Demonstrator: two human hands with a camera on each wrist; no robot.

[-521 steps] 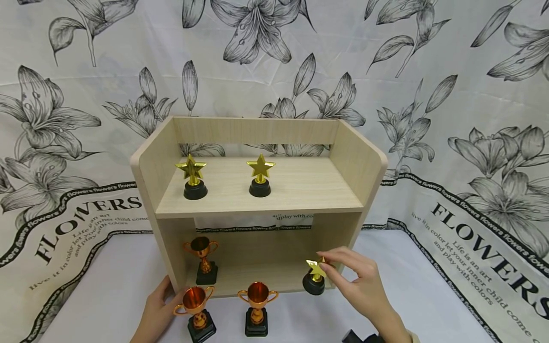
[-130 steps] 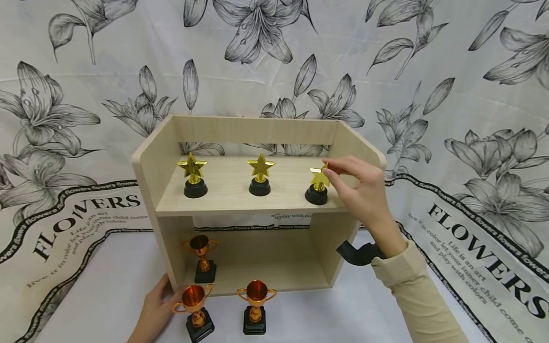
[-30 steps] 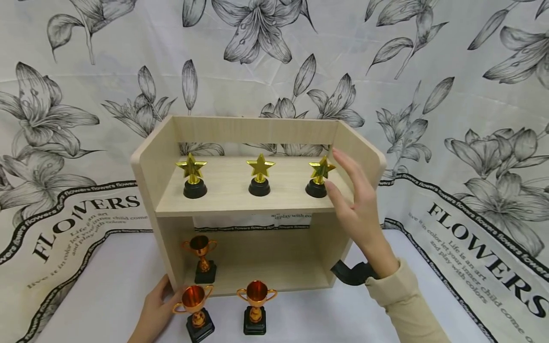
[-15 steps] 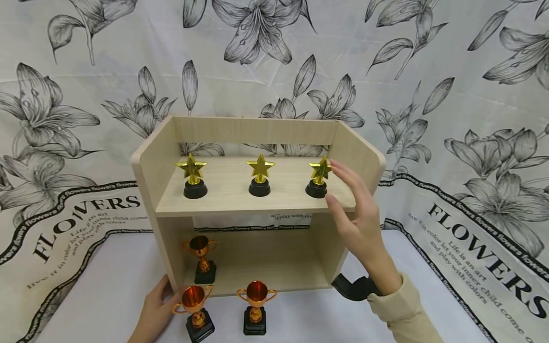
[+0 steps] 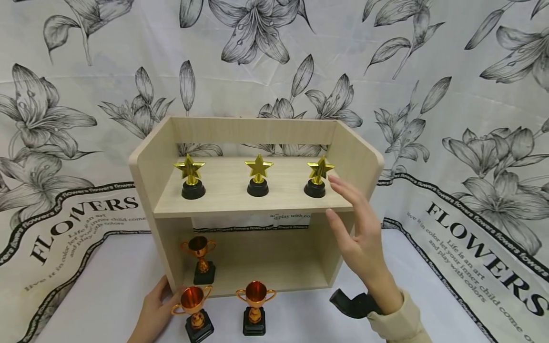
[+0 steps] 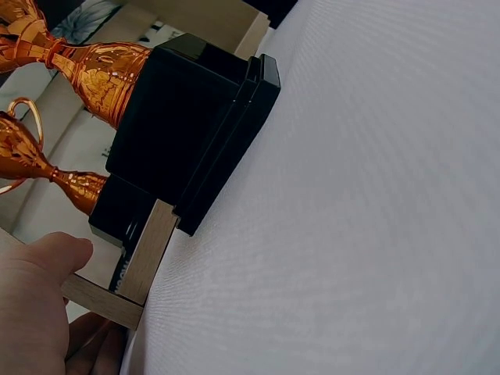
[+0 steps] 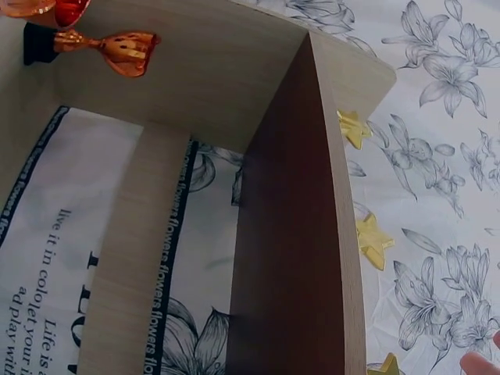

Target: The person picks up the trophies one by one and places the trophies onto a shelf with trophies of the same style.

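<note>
On the upper level of a pale wooden two-tier shelf (image 5: 257,209), three gold star trophies with round black bases stand in a row: left (image 5: 193,177), middle (image 5: 258,175) and right (image 5: 316,177). My right hand (image 5: 362,238) is just in front of the right star trophy, thumb and fingers spread, holding nothing. At the lower left, my left hand (image 5: 156,307) grips the edge of the shelf's side panel, thumb on one face and fingers on the other, as the left wrist view shows. One copper-coloured cup trophy (image 5: 201,259) stands on the lower level at the left.
Two more copper cup trophies, one slightly turned (image 5: 197,312) and one facing front (image 5: 255,309), stand on the white tablecloth (image 5: 103,286) before the shelf. A floral printed cloth (image 5: 274,85) hangs behind. A black strap piece (image 5: 353,305) sticks out from my right wrist.
My right hand lifted a star trophy from the lower level to the upper level's right end, let it go, then drew back down and toward me. My left hand stays put.
</note>
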